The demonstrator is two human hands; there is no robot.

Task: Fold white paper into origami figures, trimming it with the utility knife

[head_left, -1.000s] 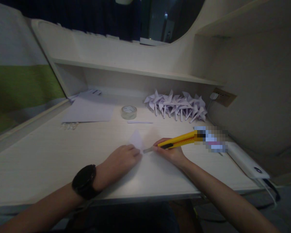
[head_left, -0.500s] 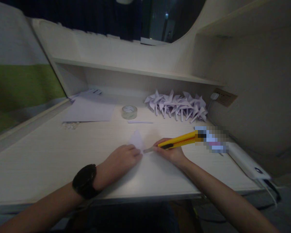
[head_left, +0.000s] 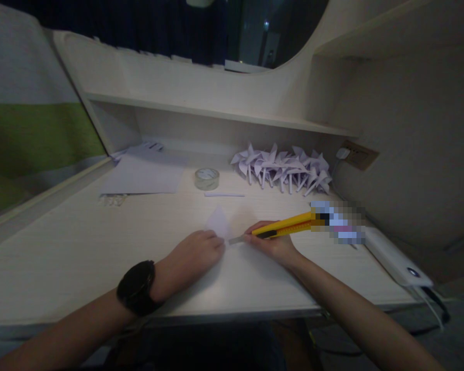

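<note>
Spanning pale wood desk (head_left: 81, 247) (dim rm)

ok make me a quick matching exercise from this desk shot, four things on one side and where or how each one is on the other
Things:
1. utility knife
2. tape roll
3. paper pinwheels
4. wristwatch

Places or states:
A. heaped at the back of the desk, under the shelf
B. worn on the left arm
C. held in the right hand, blade out toward the small paper
D. lying flat on the desk by the large blank sheet

Pairs: 1-C, 2-D, 3-A, 4-B
</note>
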